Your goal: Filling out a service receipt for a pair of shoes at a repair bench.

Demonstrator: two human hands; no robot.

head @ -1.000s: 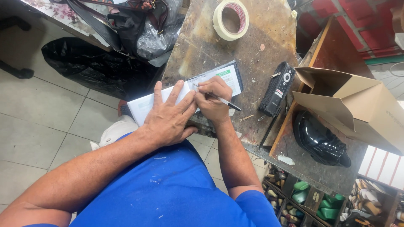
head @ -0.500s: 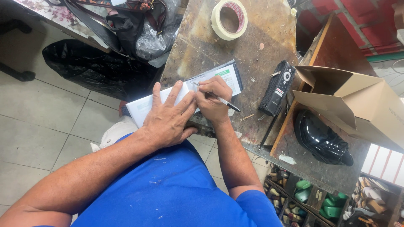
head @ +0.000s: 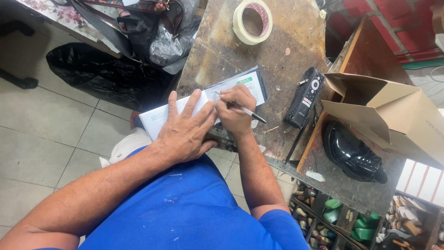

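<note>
A white paper slip pad [head: 249, 85] lies across the near edge of a worn wooden workbench [head: 277, 32] and sticks out past its left side. My left hand [head: 187, 129] rests flat on the pad with fingers spread, pressing it down. My right hand [head: 236, 111] grips a pen [head: 245, 110] with its tip on the paper near the pad's middle. My blue shirt fills the bottom of the view.
A roll of masking tape [head: 252, 21] lies at the bench's far end. A black remote control [head: 305, 97] sits right of the pad. An open cardboard box [head: 393, 115] and a black shoe [head: 351, 155] are further right. Black bags [head: 106, 78] lie on the tiled floor.
Both hands stay on the pad. The pen hand has barely shifted. The view has moved slightly.
</note>
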